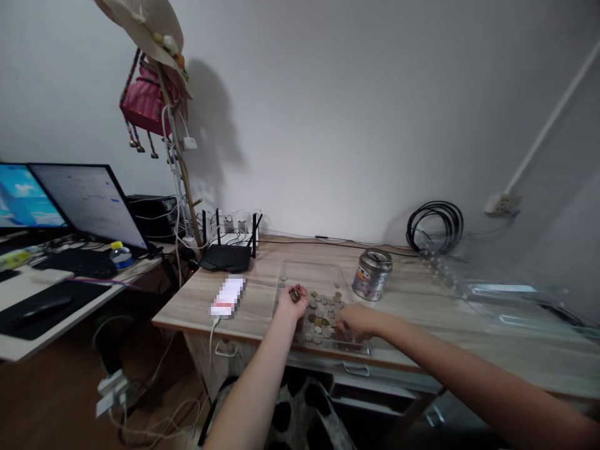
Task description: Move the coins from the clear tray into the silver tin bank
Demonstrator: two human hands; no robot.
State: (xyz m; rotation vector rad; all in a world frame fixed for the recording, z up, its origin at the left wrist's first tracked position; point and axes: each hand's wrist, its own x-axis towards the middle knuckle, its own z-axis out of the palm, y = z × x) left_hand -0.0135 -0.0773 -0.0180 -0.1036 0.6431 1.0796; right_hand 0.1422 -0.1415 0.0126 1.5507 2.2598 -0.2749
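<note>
Gold-coloured coins (295,295) rest in my left hand (291,303), its fingers curled round them, palm up over the left part of a clear plastic tray (309,267). Loose coins (319,322), silver and gold in colour, lie scattered on the tray's bottom. Over the tray's right side, my right hand (355,322) reaches down among the coins with its fingers bent together. Whatever is between those fingertips is too blurred to make out. A round metal tin (372,275) with a slot in its lid stands upright just right of the tray.
Left of the tray a lit phone (227,296) lies on the wooden desk (267,250), a cable plugged into it. Behind it sits a black router (227,256). Coiled black cable (435,226) leans at the wall, and clear plastic panels (510,306) lie at right.
</note>
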